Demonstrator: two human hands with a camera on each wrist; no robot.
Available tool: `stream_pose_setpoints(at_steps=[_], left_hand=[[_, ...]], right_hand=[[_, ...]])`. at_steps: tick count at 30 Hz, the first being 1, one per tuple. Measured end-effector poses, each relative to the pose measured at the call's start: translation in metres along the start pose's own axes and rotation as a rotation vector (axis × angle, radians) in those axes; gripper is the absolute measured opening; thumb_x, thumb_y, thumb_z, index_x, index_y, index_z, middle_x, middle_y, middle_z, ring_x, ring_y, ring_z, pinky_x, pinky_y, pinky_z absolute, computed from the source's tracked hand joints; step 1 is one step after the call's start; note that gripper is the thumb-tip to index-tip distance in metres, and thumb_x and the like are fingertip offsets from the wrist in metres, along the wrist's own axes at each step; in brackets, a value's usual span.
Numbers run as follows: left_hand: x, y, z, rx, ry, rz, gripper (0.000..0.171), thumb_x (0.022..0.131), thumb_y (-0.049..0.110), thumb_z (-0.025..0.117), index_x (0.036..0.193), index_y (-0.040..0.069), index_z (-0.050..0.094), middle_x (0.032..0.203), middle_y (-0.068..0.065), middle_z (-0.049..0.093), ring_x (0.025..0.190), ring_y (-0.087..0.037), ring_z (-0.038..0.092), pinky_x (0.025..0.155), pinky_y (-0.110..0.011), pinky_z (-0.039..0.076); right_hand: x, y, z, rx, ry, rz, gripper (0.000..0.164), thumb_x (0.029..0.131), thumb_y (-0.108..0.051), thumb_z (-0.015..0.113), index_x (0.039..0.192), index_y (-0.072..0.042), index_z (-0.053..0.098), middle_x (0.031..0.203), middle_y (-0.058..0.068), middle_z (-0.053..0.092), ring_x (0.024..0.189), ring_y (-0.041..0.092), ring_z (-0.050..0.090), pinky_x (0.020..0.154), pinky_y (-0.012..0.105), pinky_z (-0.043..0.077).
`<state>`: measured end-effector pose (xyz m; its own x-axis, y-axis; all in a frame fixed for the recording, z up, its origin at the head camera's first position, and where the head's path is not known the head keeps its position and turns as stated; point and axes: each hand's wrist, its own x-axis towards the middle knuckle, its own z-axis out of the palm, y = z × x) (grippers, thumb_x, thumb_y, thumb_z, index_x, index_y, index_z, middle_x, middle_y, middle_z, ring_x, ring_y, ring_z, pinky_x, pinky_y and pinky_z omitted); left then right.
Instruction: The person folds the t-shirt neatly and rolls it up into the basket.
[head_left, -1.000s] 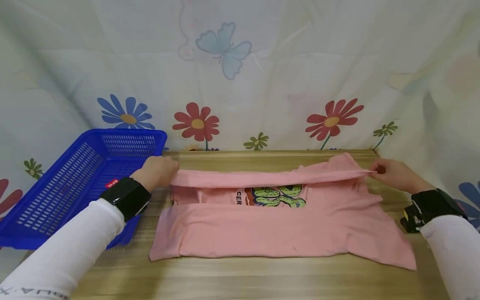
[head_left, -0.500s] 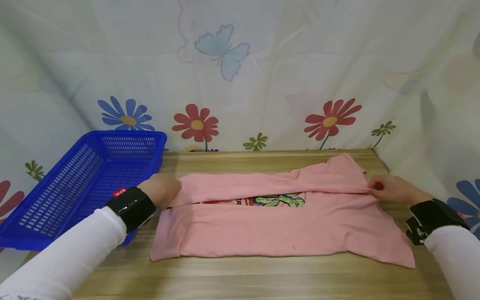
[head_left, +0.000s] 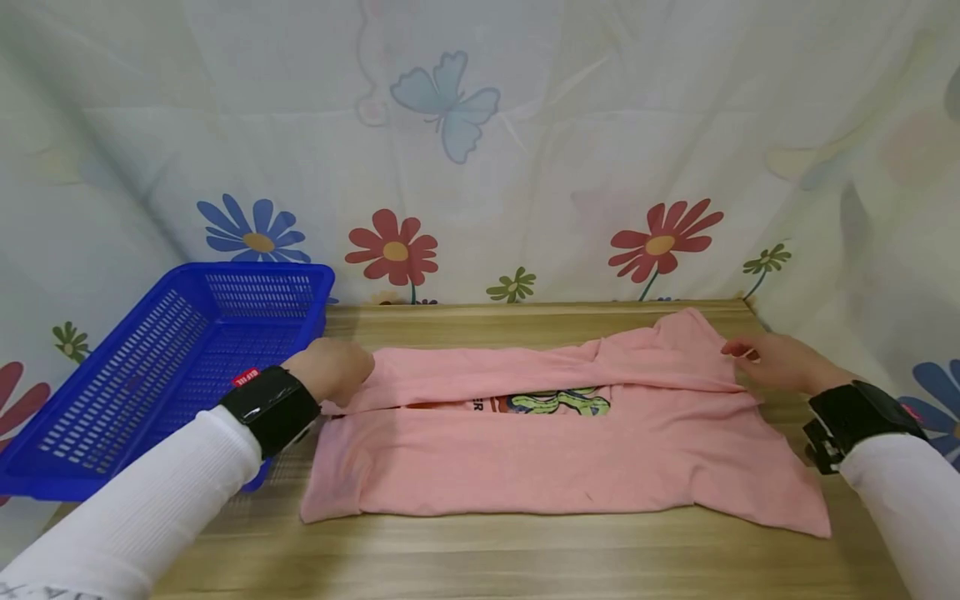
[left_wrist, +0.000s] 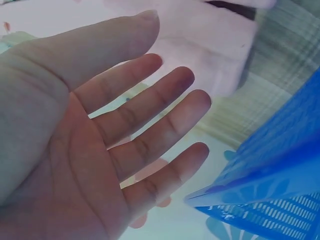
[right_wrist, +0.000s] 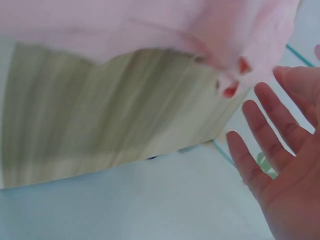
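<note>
Because both long sides lie folded inward, the pink T-shirt (head_left: 525, 462) shows only a narrow strip of its green printed design (head_left: 558, 402) between two flaps. It lies on the wood-grain tabletop (head_left: 487, 554), its length running left to right, presumably so that each hand can work at one end. The left hand (head_left: 330, 371) is over the left end, its grip loose and holding nothing, fingers apart; whether it touches the cloth cannot be told. The right hand (head_left: 787, 362) hangs just beside the shoulder end, its grip likewise relaxed around nothing. A blue basket (head_left: 255, 268) stands left of the shirt, probably set aside there to leave the cloth room. Behind hangs a printed curtain (head_left: 540, 92). Counted, there are one shirt, one basket, two hands, two black wrist devices (head_left: 273, 408), one on each wrist, and one pale-blue butterfly (head_left: 450, 107) on the curtain.
</note>
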<state>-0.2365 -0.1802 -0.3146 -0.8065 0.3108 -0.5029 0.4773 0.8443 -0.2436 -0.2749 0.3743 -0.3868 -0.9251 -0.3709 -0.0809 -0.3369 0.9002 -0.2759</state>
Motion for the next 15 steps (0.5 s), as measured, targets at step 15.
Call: stream_pose_setpoints(at_steps=[15], left_hand=[[0.044,0.037,-0.021,-0.164,0.131,0.071,0.034,0.076,0.019,0.065,0.108,0.012,0.057,0.098,-0.002,0.061,0.087,-0.018,0.055,0.081,-0.036,0.045]], right_hand=[[0.057,-0.051,0.023,-0.031,0.044,-0.168,0.028,0.085,-0.018,0.054,0.11,-0.005,0.057,0.106,0.011,0.057,0.094,0.029,0.053,0.08,0.047,0.041]])
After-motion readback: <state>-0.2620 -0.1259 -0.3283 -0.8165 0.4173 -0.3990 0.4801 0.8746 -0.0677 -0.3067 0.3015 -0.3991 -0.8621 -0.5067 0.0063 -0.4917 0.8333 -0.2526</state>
